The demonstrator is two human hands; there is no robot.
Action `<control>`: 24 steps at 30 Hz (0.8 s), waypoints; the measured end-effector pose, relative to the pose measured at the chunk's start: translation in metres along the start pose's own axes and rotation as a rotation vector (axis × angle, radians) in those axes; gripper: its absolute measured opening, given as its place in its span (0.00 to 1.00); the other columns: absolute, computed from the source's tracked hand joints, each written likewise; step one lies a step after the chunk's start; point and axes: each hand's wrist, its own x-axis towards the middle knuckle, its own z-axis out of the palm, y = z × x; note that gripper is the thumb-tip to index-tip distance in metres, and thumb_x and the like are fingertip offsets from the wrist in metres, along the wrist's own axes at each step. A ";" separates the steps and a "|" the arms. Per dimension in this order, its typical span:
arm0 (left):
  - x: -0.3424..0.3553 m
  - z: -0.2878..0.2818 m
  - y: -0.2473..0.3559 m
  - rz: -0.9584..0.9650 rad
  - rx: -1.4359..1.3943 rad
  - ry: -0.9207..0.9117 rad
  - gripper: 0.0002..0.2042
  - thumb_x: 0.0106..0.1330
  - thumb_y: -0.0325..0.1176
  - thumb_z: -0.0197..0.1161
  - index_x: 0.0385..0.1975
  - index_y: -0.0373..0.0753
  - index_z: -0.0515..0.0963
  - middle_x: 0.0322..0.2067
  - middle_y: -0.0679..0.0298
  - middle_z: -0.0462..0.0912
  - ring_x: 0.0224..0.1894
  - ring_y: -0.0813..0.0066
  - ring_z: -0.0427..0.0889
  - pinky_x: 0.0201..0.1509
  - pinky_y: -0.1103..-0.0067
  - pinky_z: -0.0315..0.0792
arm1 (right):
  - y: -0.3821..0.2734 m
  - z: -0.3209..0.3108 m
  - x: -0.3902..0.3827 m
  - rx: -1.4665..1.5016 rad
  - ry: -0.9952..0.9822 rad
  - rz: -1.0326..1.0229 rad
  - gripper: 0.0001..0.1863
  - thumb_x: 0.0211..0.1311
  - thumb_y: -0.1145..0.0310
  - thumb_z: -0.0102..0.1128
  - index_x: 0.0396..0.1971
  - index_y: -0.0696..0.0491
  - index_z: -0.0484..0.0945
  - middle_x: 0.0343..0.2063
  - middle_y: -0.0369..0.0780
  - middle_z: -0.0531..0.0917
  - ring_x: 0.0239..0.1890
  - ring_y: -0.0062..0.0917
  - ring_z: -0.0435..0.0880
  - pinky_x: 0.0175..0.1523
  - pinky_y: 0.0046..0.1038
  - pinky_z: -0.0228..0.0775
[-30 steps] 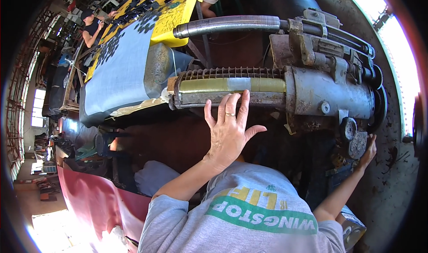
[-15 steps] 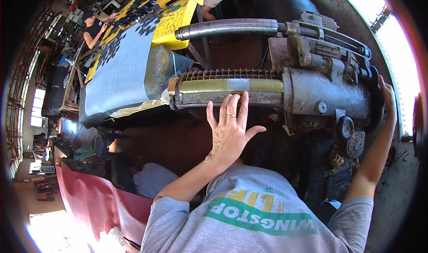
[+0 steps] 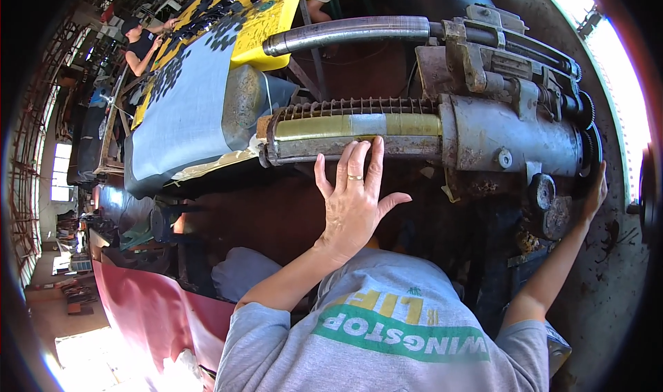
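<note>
A rusty grey machine (image 3: 511, 143) fills the upper middle. It has a toothed roller wrapped in yellowish material (image 3: 352, 126) and a metal pipe (image 3: 345, 33) above. My left hand (image 3: 353, 202) lies flat with fingers spread, and the fingertips touch the roller's lower bar. A ring is on one finger. My right hand (image 3: 594, 192) reaches to the machine's right end, with fingers curled on the rim of a dark hand wheel (image 3: 590, 140). Rusty knobs (image 3: 545, 199) sit just left of that hand.
A long sheet of blue-grey and yellow patterned cloth (image 3: 186, 109) runs away at the upper left. A person in a dark top (image 3: 141, 47) stands beside it. A red panel (image 3: 145, 309) lies at the lower left. Rusty metal flooring (image 3: 608, 281) is at the right.
My right hand left the rusty knobs, rose along the machine's right end, then came down to the hand wheel's rim. My left hand stayed flat against the roller.
</note>
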 end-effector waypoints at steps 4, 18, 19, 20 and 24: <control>0.001 -0.002 -0.003 0.010 -0.014 0.000 0.43 0.51 0.65 0.56 0.63 0.40 0.62 0.53 0.63 0.64 0.57 0.70 0.64 0.66 0.54 0.37 | 0.035 -0.009 -0.047 0.123 0.232 0.044 0.29 0.69 0.47 0.43 0.39 0.63 0.77 0.32 0.39 0.79 0.36 0.24 0.72 0.46 0.26 0.63; -0.002 -0.001 0.000 -0.020 0.001 0.003 0.42 0.51 0.65 0.56 0.62 0.40 0.64 0.53 0.62 0.64 0.56 0.70 0.66 0.66 0.55 0.39 | 0.064 0.000 0.112 -0.239 -0.378 -0.292 0.20 0.70 0.64 0.41 0.58 0.53 0.69 0.39 0.43 0.81 0.39 0.27 0.78 0.44 0.28 0.67; -0.002 -0.001 0.000 -0.026 0.001 0.000 0.42 0.51 0.65 0.56 0.62 0.40 0.64 0.53 0.62 0.64 0.56 0.70 0.66 0.66 0.54 0.40 | 0.063 0.003 0.112 -0.258 -0.382 -0.280 0.20 0.70 0.64 0.41 0.59 0.53 0.69 0.39 0.43 0.81 0.39 0.27 0.78 0.44 0.28 0.67; -0.002 -0.002 0.001 -0.024 0.005 -0.003 0.42 0.51 0.65 0.56 0.62 0.40 0.64 0.53 0.62 0.64 0.56 0.70 0.66 0.66 0.54 0.40 | 0.062 0.005 0.111 -0.278 -0.384 -0.265 0.20 0.70 0.65 0.41 0.59 0.52 0.69 0.40 0.43 0.81 0.40 0.27 0.78 0.45 0.28 0.67; 0.001 -0.002 -0.001 -0.013 0.015 0.006 0.42 0.51 0.64 0.57 0.62 0.40 0.64 0.52 0.62 0.64 0.57 0.70 0.66 0.66 0.54 0.40 | 0.049 0.004 0.097 -0.370 -0.398 -0.199 0.20 0.69 0.67 0.42 0.60 0.51 0.67 0.42 0.44 0.81 0.43 0.27 0.79 0.47 0.28 0.68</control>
